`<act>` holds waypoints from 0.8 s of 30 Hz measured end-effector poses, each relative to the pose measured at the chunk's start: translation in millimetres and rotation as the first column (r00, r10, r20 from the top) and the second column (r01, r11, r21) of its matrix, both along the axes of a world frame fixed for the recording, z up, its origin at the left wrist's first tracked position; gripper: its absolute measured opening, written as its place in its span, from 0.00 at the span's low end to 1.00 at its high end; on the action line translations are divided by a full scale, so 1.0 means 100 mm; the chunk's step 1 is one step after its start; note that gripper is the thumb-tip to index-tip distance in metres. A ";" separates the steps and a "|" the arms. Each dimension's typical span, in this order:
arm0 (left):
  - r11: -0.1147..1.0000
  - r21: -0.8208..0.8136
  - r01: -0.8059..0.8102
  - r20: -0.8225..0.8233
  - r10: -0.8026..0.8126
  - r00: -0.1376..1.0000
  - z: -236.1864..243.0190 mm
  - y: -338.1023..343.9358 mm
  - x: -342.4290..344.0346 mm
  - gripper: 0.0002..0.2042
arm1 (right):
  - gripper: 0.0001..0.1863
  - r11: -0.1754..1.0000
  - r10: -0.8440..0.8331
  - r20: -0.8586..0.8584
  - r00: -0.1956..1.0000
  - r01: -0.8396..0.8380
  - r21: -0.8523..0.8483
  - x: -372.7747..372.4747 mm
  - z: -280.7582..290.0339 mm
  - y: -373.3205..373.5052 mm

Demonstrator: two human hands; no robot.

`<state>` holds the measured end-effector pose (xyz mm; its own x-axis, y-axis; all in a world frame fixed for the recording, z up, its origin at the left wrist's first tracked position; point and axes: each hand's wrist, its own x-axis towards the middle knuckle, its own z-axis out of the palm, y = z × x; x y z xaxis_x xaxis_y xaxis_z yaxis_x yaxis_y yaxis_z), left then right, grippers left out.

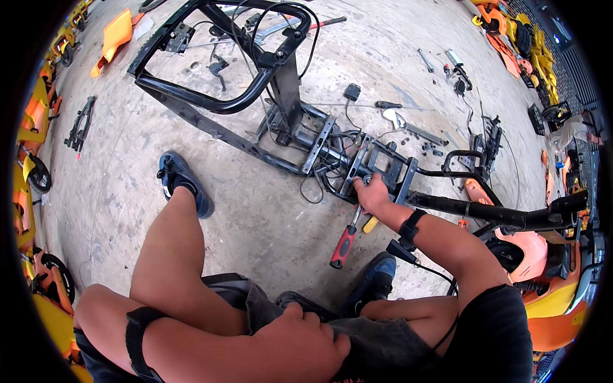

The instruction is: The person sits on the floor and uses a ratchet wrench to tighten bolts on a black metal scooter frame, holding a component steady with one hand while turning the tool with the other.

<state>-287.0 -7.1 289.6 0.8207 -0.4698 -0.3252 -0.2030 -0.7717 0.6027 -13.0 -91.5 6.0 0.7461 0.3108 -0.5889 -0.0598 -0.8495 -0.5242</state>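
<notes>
My right hand (375, 193) is closed around the metal upper end of a ratchet wrench (345, 245), against the crossbars of a black metal vehicle frame (313, 153). The wrench's red and grey handle slants down below the hand, over the floor. A yellow-handled tool (370, 223) lies just beside my wrist, partly hidden by it. In my lap, my left hand (300, 341) rests with its fingers curled. Its fingertips are out of sight, so I cannot tell whether it holds anything. Loose black cables (313, 191) hang around the middle of the frame.
An adjustable wrench (415, 129), a black connector box (352, 92) and small hardware (433, 149) lie behind the frame. A black metal bracket (80, 127) and an orange panel (116, 38) are at the left. Orange and yellow vehicle parts (527, 262) line both sides.
</notes>
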 end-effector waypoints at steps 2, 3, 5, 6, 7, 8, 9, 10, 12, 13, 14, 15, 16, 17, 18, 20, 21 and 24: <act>0.999 -0.019 -0.038 0.035 0.038 0.999 -0.04 0.01 -0.03 0.10 | 0.33 0.994 0.087 0.008 0.996 -0.086 -0.066 0.01 0.11 0.02; 0.999 -0.039 -0.025 0.009 0.026 1.000 -0.05 0.01 -0.04 0.10 | 0.33 0.988 0.126 0.032 0.991 -0.123 -0.097 0.06 0.02 -0.02; 0.997 -0.077 0.007 -0.034 -0.009 0.999 -0.06 0.01 -0.02 0.10 | 0.35 0.970 0.197 0.086 0.977 -0.182 -0.159 0.18 -0.20 -0.12; 0.997 -0.071 0.011 -0.068 -0.016 0.998 -0.06 0.01 -0.03 0.10 | 0.36 0.966 0.196 0.055 0.979 -0.183 -0.183 0.16 -0.19 -0.13; 0.998 -0.064 0.017 -0.101 -0.023 0.995 -0.06 0.02 -0.05 0.10 | 0.35 0.953 0.257 0.134 0.957 -0.228 -0.199 0.14 -0.19 -0.14; 0.998 -0.057 0.023 -0.135 -0.031 0.990 -0.06 0.02 -0.06 0.10 | 0.34 0.938 0.315 0.211 0.925 -0.269 -0.219 0.13 -0.19 -0.16; 0.999 -0.044 0.031 -0.123 -0.036 0.992 -0.05 0.04 -0.06 0.11 | 0.34 0.920 0.371 0.284 0.884 -0.307 -0.245 0.11 -0.21 -0.20; 0.999 -0.030 0.039 -0.111 -0.042 0.993 -0.04 0.06 -0.06 0.11 | 0.25 0.911 0.412 0.402 0.818 -0.366 -0.188 0.09 -0.24 -0.25; 0.999 -0.013 0.039 -0.110 -0.040 0.993 -0.04 0.06 -0.07 0.11 | 0.20 0.828 0.535 0.467 0.704 -0.548 -0.122 0.07 -0.20 -0.33; 0.999 -0.008 0.031 -0.121 -0.031 0.992 -0.04 0.05 -0.08 0.11 | 0.17 0.769 0.586 0.502 0.636 -0.633 -0.095 0.05 -0.18 -0.35; 1.000 -0.004 0.022 -0.133 -0.022 0.991 -0.04 0.04 -0.09 0.11 | 0.11 0.753 0.606 0.531 0.593 -0.643 -0.141 0.01 -0.18 -0.37; 1.000 0.011 0.021 -0.127 -0.020 0.992 -0.04 0.03 -0.10 0.11 | 0.10 0.720 0.633 0.542 0.552 -0.677 -0.151 -0.01 -0.18 -0.40; 0.999 0.025 0.020 -0.122 -0.016 0.992 -0.04 0.01 -0.11 0.10 | 0.10 0.686 0.659 0.553 0.510 -0.709 -0.163 -0.01 -0.19 -0.43; 0.999 0.039 0.018 -0.117 -0.013 0.993 -0.03 0.00 -0.12 0.10 | 0.09 0.649 0.683 0.562 0.467 -0.740 -0.174 -0.02 -0.19 -0.45; 1.000 0.030 -0.008 -0.096 0.011 0.995 -0.03 -0.01 -0.13 0.10 | 0.08 0.662 0.662 0.576 0.480 -0.735 -0.148 -0.04 -0.17 -0.47; 0.998 0.008 -0.059 -0.055 0.059 0.997 -0.04 -0.02 -0.14 0.10 | 0.08 0.688 0.664 0.536 0.522 -0.707 -0.164 0.00 -0.20 -0.46; 0.998 0.014 -0.055 -0.033 0.055 0.998 -0.05 -0.04 -0.15 0.10 | 0.09 0.701 0.664 0.514 0.543 -0.691 -0.175 0.04 -0.22 -0.47; 0.998 0.038 -0.044 0.015 0.043 0.999 -0.06 -0.06 -0.17 0.09 | 0.11 0.722 0.637 0.469 0.612 -0.686 -0.085 0.11 -0.25 -0.45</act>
